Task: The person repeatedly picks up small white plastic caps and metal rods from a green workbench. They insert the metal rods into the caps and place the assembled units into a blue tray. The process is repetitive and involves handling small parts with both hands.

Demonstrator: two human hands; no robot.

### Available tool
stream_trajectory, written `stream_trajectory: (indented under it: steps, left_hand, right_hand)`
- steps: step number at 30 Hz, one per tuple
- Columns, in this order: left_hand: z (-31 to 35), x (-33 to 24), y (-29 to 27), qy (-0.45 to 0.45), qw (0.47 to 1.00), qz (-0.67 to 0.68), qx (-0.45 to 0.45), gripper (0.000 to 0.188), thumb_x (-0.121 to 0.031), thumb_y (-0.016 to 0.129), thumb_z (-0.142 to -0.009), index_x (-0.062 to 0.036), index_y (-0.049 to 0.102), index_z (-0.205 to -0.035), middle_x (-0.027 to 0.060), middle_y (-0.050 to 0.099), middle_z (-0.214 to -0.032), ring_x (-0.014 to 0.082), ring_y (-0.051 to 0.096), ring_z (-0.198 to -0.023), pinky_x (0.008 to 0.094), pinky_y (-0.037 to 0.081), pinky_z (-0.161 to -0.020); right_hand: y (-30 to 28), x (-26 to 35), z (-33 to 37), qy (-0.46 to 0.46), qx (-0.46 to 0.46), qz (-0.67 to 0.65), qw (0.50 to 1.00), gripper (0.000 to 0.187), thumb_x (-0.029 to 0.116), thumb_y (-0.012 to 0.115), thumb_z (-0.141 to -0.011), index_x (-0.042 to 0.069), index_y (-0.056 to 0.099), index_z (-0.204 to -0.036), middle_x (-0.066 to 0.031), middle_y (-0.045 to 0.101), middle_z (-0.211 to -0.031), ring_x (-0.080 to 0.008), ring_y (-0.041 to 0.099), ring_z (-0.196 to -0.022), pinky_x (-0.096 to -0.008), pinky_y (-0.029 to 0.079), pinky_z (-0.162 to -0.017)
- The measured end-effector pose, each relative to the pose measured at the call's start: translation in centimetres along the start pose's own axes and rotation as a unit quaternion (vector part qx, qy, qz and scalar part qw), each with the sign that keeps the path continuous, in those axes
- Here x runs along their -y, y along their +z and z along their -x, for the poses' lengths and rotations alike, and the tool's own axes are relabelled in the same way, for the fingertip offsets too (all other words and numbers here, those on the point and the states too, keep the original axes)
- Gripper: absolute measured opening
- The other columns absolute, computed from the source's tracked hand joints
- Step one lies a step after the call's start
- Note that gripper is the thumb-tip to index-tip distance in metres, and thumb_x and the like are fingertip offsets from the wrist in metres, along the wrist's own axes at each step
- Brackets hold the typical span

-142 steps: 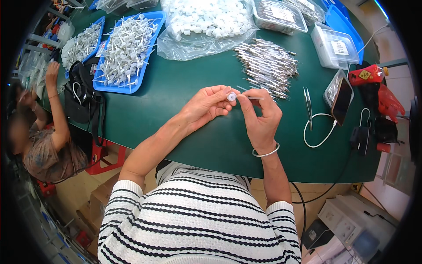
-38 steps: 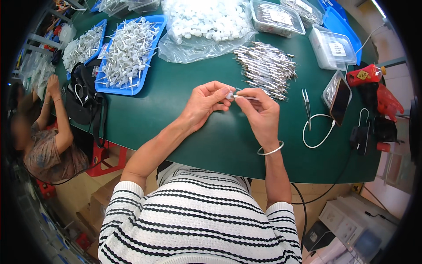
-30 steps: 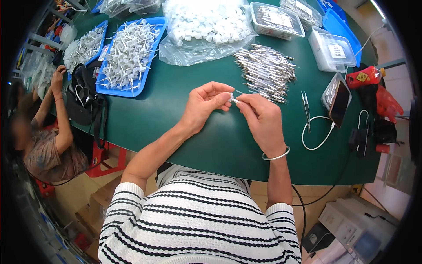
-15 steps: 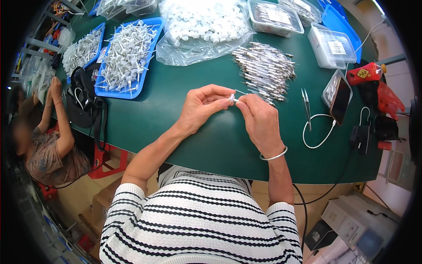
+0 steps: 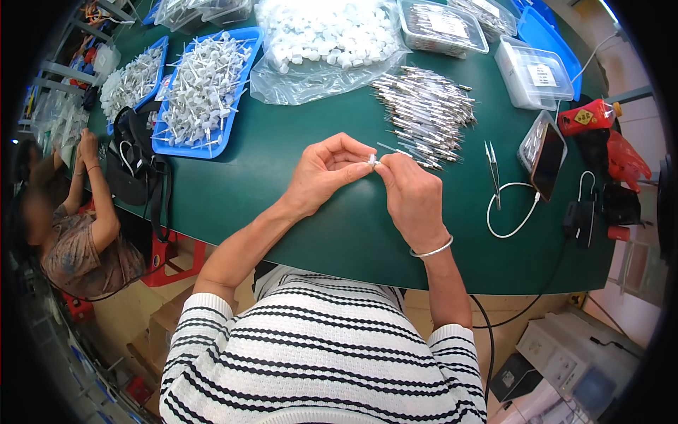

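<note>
My left hand (image 5: 316,178) pinches a small white plastic cap (image 5: 373,160) between thumb and fingertips, in front of me above the green table. My right hand (image 5: 415,196) is closed against the cap's right side, its thumb and index finger on a thin white stem that they mostly hide. How far the stem sits in the cap cannot be seen. Beyond my right hand lies a pile of thin white-and-metal rods (image 5: 427,116). A clear plastic bag (image 5: 296,88) heaped with white caps (image 5: 332,49) lies farther off.
Blue trays hold stemmed white pieces (image 5: 201,85) at far left, beside a black bag (image 5: 131,152). Tweezers (image 5: 494,169), a white cable (image 5: 491,222) and a phone (image 5: 547,162) lie right. Clear boxes (image 5: 533,74) stand far right. Another person's arm (image 5: 102,201) is at left.
My right hand has shifted slightly left, its fingertips now closer to the cap, covering more of the stem. My left hand stays nearly in place.
</note>
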State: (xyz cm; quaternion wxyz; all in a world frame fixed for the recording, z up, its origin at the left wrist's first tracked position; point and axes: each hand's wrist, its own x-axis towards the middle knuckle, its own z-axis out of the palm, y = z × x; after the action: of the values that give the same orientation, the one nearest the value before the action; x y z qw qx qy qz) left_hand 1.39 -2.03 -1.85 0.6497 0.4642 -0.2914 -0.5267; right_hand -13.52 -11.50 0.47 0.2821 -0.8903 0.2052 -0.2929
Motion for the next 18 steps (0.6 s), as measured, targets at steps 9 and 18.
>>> stream_trajectory:
  steps: [9,18]
  left_hand:
    - [0.5,-0.7,1.4,0.116,0.992,-0.036,0.017,0.019,0.003,0.064,-0.084,0.0028,0.06,-0.102,0.0066,0.058,-0.099,0.0108,0.058,-0.089,0.0238,0.049,-0.078]
    - [0.6,-0.8,1.3,0.171,0.983,-0.058,0.036,0.018,0.004,0.064,-0.083,0.0012,0.063,-0.1,0.0081,0.057,-0.099,0.0137,0.057,-0.089,0.0257,0.049,-0.079]
  right_hand:
    - [0.1,-1.0,0.4,0.074,0.001,-0.241,0.968,0.01,0.011,0.061,-0.088,0.001,0.061,-0.087,-0.0058,0.056,-0.07,-0.0149,0.055,-0.057,-0.0261,0.042,-0.052]
    - [0.6,-1.2,0.8,0.108,0.021,-0.352,0.929,0.014,0.014,0.057,-0.093,0.0,0.061,-0.091,-0.0023,0.056,-0.072,-0.0091,0.053,-0.062,-0.0228,0.042,-0.055]
